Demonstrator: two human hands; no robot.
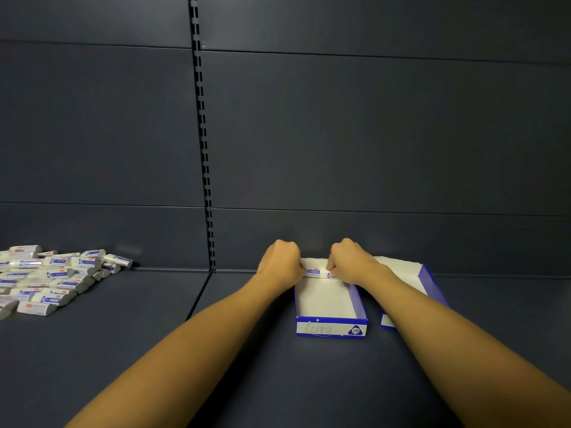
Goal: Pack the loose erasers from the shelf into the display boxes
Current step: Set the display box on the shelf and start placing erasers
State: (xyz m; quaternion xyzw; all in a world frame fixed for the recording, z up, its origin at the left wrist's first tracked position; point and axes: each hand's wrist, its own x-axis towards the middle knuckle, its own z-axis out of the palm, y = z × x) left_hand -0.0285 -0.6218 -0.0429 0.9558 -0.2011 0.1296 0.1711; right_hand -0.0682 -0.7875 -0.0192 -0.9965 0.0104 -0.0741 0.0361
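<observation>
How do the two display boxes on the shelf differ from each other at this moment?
The near box shows its whole front panel, printed "2B"; the right forearm hides most of the far box. The near box has erasers at its back end, where the left hand and right hand meet; in the far box's visible part none shows. The near box lies straight; the far box lies turned. Both are open, blue outside and white inside.
</observation>
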